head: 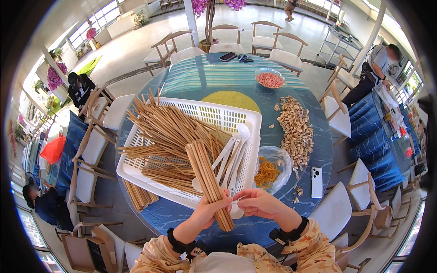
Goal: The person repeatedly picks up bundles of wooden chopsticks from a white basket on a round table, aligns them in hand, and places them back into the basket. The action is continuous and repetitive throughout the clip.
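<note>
My left hand (210,209) is closed around the lower part of a bundle of wooden chopsticks (203,170), held tilted over the near edge of a white plastic basket (253,119). Close beside the bundle's right side is my right hand (254,203), its thumb and fingertips pinched together; whether a rubber band is between them I cannot tell. Many loose chopsticks (170,123) and several white plastic spoons (243,131) lie in the basket. Yellow rubber bands (268,174) lie in a clear plastic bag right of it. More chopsticks (138,194) rest by the basket's near left corner.
The round glass-topped table (164,221) also holds a heap of peanut shells (296,128), a bowl of shelled peanuts (269,80), a white phone (316,182) and a dark phone (228,57). Chairs (331,208) surround it. Several people are at other tables or farther off.
</note>
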Available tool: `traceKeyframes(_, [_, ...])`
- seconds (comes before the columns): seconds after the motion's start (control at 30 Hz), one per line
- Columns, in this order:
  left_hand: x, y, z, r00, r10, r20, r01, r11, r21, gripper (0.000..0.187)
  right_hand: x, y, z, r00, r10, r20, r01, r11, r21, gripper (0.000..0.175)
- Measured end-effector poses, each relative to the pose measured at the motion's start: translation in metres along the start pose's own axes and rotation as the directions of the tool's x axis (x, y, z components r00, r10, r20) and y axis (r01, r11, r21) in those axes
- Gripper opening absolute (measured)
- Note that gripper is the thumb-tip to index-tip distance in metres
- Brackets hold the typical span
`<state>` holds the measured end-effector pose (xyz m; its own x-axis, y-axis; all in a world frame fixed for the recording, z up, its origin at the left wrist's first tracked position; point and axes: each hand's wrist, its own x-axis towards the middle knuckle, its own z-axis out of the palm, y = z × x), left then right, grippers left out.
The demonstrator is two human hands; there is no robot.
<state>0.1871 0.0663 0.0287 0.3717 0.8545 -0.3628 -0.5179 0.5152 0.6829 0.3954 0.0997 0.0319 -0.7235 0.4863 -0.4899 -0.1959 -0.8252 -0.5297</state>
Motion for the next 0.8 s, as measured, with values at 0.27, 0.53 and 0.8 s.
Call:
traceKeyframes(0.27, [-0.002,-0.006,0.007,0.999,-0.041,0.013,0.039,0.993,0.111,0.015,0.019,-0.008,-0.006,0.995,0.1,-0.002,-0.099,0.982,-0.16,0.015])
traceKeyframes(0.53, [-0.003,0.0,-0.002,0.999,0.029,0.027,-0.03,0.998,0.064,0.014,-0.006,-0.018,-0.015,0.938,-0.191,-0.291,0.348,0.528,0.774,0.019])
traceKeyframes(0.8, [0.001,0.022,-0.001,0.989,-0.141,0.044,0.148,0.932,-0.33,0.017,-0.036,-0.013,0.005,0.849,-0.52,-0.095,0.462,0.642,0.612,0.017])
